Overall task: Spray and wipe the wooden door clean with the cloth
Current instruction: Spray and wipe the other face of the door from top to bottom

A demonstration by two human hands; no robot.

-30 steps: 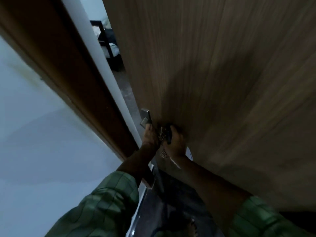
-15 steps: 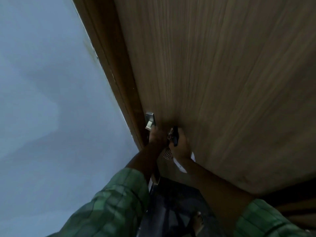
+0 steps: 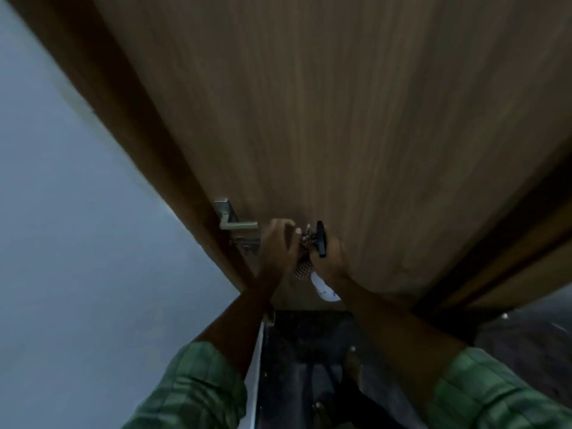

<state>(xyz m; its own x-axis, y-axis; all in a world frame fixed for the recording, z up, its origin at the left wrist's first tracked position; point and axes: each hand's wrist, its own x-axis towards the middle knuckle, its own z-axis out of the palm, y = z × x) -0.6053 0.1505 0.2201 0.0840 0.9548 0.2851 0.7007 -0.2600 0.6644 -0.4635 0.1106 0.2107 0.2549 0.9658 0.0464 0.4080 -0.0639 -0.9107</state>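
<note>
The brown wooden door (image 3: 356, 119) fills most of the view and stands shut against its darker frame (image 3: 139, 128). My right hand (image 3: 331, 263) grips a spray bottle (image 3: 325, 287) with a white body and a black trigger head, held close to the door below handle height. A checkered cloth (image 3: 302, 265) hangs bunched between my two hands. My left hand (image 3: 277, 247) is just right of the metal lever handle (image 3: 238, 225), and its curled fingers hold the top of the cloth.
A pale grey wall (image 3: 77, 243) lies left of the frame. The frame's right post (image 3: 510, 252) runs down at the right edge. Below are a dark floor (image 3: 309, 351) and my foot (image 3: 353, 366).
The door has swung shut against its frame, closing the gap to the room behind. My left hand has left the lever handle and moved right onto the cloth.
</note>
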